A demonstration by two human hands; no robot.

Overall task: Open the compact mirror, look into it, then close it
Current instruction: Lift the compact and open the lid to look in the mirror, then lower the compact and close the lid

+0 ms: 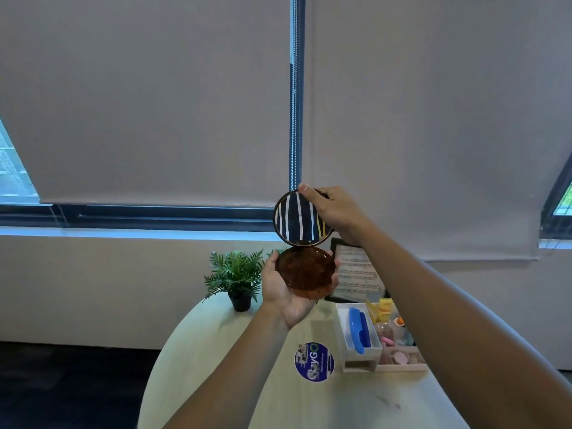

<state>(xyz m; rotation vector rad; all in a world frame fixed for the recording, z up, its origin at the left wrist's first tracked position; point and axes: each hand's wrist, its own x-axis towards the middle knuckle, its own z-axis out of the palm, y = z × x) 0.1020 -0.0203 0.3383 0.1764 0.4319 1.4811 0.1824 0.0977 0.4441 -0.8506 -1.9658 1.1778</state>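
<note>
1. The worktop (235, 382) carries a potted plant (235, 275).
2. The compact mirror (305, 243) is open, raised above it.
3. The left hand (286, 289) cups its amber base.
4. The right hand (335, 212) pinches its upright lid.

You get dim, even indoor light here; drawn blinds (154, 97) mute the daylight, which leaks in brightest at the window corners (14, 168). Wide-angle distortion bends straight lines toward the edges. Soft focus throughout, and the surface (247, 382) shows only faint shadows.
</note>
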